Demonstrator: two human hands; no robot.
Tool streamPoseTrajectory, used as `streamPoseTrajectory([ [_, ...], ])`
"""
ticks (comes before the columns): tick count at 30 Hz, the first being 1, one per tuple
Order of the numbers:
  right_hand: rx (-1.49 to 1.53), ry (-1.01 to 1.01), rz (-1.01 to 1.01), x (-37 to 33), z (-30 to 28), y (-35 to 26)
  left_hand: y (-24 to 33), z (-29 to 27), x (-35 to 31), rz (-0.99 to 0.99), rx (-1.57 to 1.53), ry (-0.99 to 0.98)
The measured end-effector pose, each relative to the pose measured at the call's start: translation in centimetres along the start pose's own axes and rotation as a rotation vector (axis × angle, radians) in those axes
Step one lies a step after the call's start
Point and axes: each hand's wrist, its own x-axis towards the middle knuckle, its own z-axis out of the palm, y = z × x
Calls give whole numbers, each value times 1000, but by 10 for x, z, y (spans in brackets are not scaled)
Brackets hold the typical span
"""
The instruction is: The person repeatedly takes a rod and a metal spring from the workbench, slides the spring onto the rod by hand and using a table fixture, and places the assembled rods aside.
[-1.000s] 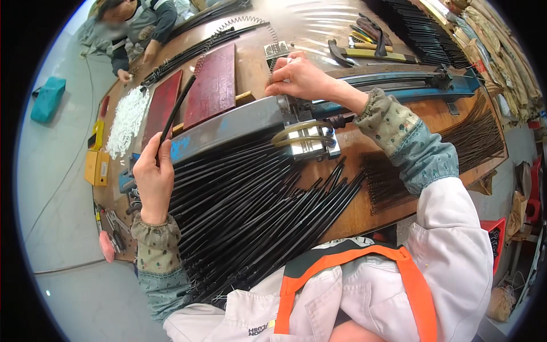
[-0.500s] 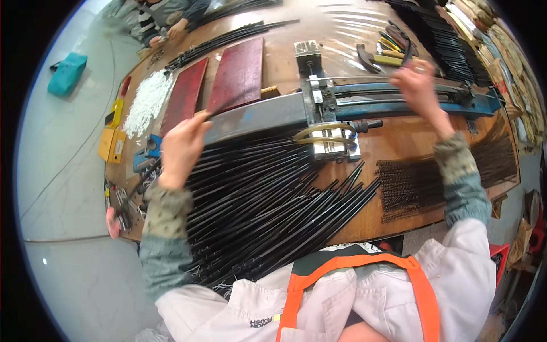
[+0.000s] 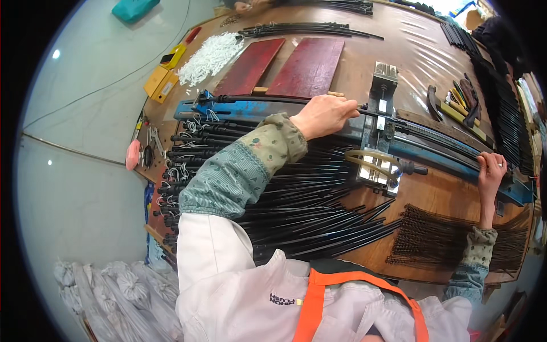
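My left hand is closed around a long black tube that lies along the blue metal rail, just left of the clamp fixture. On the fixture's other side, a thin dark coil spring stretches along the rail. At its far right end my right hand is closed with the fingers pinched on it; the exact grip is partly hidden. Many black tubes with white cords at their left ends lie fanned out in front of the rail. A pile of brown coil springs sits at the near right.
Two dark red boards and white small pieces lie behind the rail. A hammer and hand tools are at the back right, beside more black rods. A yellow box stands left. Another person's hand shows at the back.
The view has shifted. My left hand has come rightward to the fixture, and its black tube now lies along the rail. My right hand has moved right and nearer, to the rail's right end.
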Motion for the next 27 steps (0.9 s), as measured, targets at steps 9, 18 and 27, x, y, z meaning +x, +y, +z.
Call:
streamPoseTrajectory([
  [9,189,55,232,5,-13,-50,-3,2,6,-16,56,-4],
  [18,260,-82,60,-15,-12,-168,3,12,13,-82,134,63],
  [27,716,-168,162,-3,19,-194,2,19,6,-50,129,98],
])
